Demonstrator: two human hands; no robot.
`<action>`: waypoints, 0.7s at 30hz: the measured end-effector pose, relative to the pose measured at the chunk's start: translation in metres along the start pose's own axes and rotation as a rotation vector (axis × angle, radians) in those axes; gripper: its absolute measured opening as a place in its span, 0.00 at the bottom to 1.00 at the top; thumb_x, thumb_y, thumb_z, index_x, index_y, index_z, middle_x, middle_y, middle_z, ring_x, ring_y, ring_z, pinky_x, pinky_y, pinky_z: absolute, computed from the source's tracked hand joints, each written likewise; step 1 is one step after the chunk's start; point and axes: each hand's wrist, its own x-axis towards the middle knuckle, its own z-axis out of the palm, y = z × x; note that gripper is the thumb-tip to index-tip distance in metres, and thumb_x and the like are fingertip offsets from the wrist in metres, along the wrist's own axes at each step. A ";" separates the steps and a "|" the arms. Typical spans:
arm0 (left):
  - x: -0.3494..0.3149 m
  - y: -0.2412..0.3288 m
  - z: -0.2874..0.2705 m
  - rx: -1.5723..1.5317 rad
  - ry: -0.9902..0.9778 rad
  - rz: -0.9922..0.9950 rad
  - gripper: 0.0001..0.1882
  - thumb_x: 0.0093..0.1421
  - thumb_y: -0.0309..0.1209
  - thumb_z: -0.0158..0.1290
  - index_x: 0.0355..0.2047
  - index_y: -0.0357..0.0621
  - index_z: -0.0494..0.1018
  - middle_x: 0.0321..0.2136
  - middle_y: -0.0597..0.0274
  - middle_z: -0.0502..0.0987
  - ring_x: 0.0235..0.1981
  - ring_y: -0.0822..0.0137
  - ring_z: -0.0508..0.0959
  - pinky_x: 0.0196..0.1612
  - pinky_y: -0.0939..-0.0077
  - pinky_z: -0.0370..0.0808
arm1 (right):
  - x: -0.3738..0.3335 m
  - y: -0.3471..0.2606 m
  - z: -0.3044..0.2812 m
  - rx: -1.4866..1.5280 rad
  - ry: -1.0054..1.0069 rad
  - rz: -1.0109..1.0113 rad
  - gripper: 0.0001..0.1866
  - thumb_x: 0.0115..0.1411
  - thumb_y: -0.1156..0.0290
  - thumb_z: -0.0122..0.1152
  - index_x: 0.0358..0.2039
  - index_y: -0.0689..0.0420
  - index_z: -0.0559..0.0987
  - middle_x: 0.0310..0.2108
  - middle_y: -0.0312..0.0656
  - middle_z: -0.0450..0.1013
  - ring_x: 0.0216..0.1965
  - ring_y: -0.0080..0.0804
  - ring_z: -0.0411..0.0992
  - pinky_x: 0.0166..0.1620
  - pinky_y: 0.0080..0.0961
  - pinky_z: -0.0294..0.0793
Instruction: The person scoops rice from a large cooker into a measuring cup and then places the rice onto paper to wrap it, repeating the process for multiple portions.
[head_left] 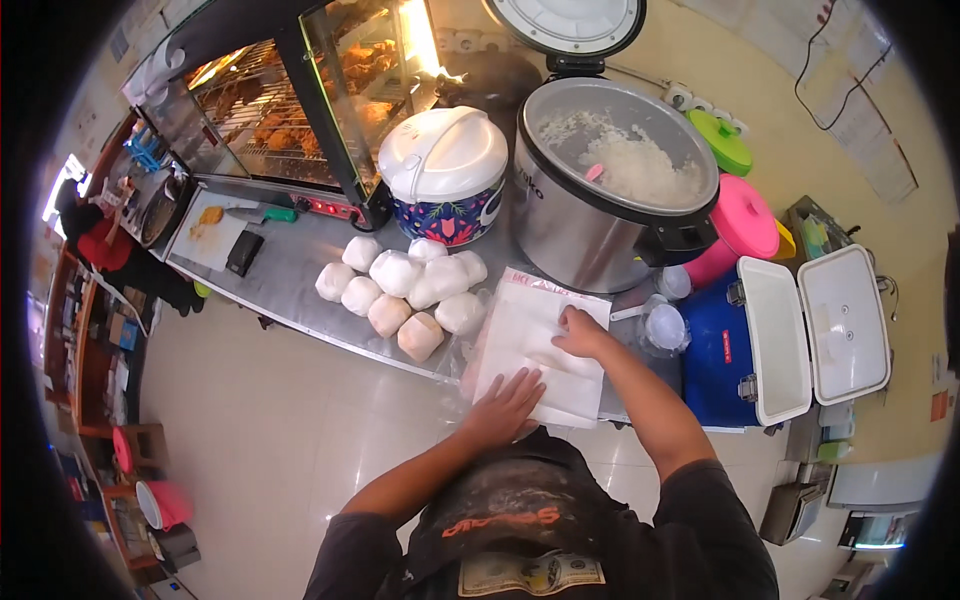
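A pile of white wrapping paper [520,340] lies at the counter's front edge before me, with a clear plastic bag along its left side. My left hand [507,408] rests flat on its lower left part, fingers stretched out. Over the right side of the paper my right hand [582,333] is closed, its fingers curled down against the sheet; what they pinch, if anything, is hidden. Several white paper-wrapped bundles [410,280] are heaped to the left. Behind the paper a large steel rice cooker [575,230] stands with its lid up, cooked white rice [650,165] and a pink scoop [594,172] inside.
A patterned rice cooker [445,165] stands closed beside a lit display warmer [270,115] with fried food. Rightward are a clear plastic tub [664,327], a pink container [745,220] and an open blue cooler [722,350]. A knife [262,213] lies far left; another person [110,250] stands beyond.
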 end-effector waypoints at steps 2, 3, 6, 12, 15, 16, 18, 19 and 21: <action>0.001 0.003 -0.002 -0.011 -0.026 0.011 0.40 0.67 0.53 0.50 0.72 0.45 0.57 0.75 0.50 0.50 0.76 0.51 0.52 0.71 0.44 0.56 | 0.003 0.013 0.002 0.012 0.027 -0.115 0.12 0.58 0.64 0.64 0.39 0.58 0.81 0.38 0.51 0.77 0.43 0.52 0.77 0.50 0.51 0.73; -0.001 0.000 -0.006 -0.007 -0.030 -0.006 0.40 0.67 0.53 0.50 0.72 0.44 0.56 0.75 0.49 0.50 0.76 0.51 0.52 0.71 0.44 0.56 | -0.005 -0.004 -0.001 -0.062 0.004 -0.166 0.11 0.60 0.64 0.63 0.38 0.56 0.81 0.39 0.52 0.76 0.44 0.52 0.77 0.50 0.52 0.72; -0.006 -0.002 -0.008 -0.059 0.006 -0.043 0.39 0.68 0.52 0.49 0.72 0.43 0.57 0.74 0.48 0.52 0.75 0.51 0.53 0.71 0.44 0.56 | -0.055 -0.061 -0.022 -0.309 -0.018 -0.378 0.07 0.62 0.65 0.59 0.36 0.53 0.80 0.37 0.50 0.75 0.46 0.50 0.75 0.49 0.54 0.71; 0.003 0.001 -0.001 -0.098 0.094 0.005 0.35 0.67 0.48 0.51 0.68 0.39 0.63 0.70 0.47 0.60 0.73 0.52 0.57 0.71 0.46 0.56 | -0.135 -0.069 0.028 -0.385 0.216 -0.431 0.09 0.60 0.73 0.54 0.40 0.60 0.78 0.39 0.48 0.73 0.43 0.48 0.73 0.48 0.43 0.73; 0.010 -0.019 0.015 -0.322 -0.048 -0.170 0.36 0.66 0.48 0.54 0.67 0.37 0.63 0.69 0.45 0.61 0.72 0.51 0.58 0.71 0.46 0.55 | -0.146 -0.072 0.048 -0.383 0.301 -0.394 0.16 0.59 0.75 0.53 0.47 0.65 0.76 0.41 0.50 0.71 0.43 0.48 0.72 0.49 0.40 0.73; 0.011 -0.021 0.020 -0.290 0.098 -0.280 0.39 0.63 0.49 0.58 0.66 0.36 0.63 0.69 0.45 0.61 0.72 0.50 0.58 0.71 0.47 0.54 | -0.147 -0.071 0.055 -0.385 0.343 -0.416 0.17 0.59 0.75 0.53 0.48 0.67 0.76 0.40 0.51 0.71 0.44 0.48 0.71 0.49 0.41 0.72; 0.019 -0.027 -0.001 -0.293 0.367 -0.274 0.43 0.61 0.52 0.58 0.69 0.38 0.61 0.71 0.45 0.58 0.73 0.50 0.57 0.71 0.46 0.54 | -0.157 -0.074 0.062 -0.376 0.356 -0.377 0.23 0.60 0.75 0.52 0.55 0.70 0.73 0.43 0.53 0.71 0.50 0.51 0.70 0.55 0.43 0.71; 0.025 -0.032 -0.014 -0.294 0.501 -0.266 0.45 0.60 0.54 0.58 0.70 0.39 0.60 0.71 0.45 0.57 0.73 0.49 0.56 0.71 0.45 0.55 | -0.159 -0.072 0.068 -0.414 0.415 -0.378 0.24 0.60 0.75 0.52 0.57 0.71 0.72 0.45 0.54 0.71 0.53 0.52 0.69 0.57 0.43 0.70; 0.030 -0.039 -0.021 -0.046 0.395 -0.024 0.39 0.62 0.52 0.57 0.67 0.42 0.64 0.70 0.53 0.61 0.73 0.55 0.56 0.72 0.50 0.54 | -0.164 -0.067 0.083 -0.486 0.526 -0.379 0.26 0.60 0.76 0.52 0.59 0.71 0.70 0.50 0.56 0.71 0.58 0.55 0.67 0.62 0.44 0.67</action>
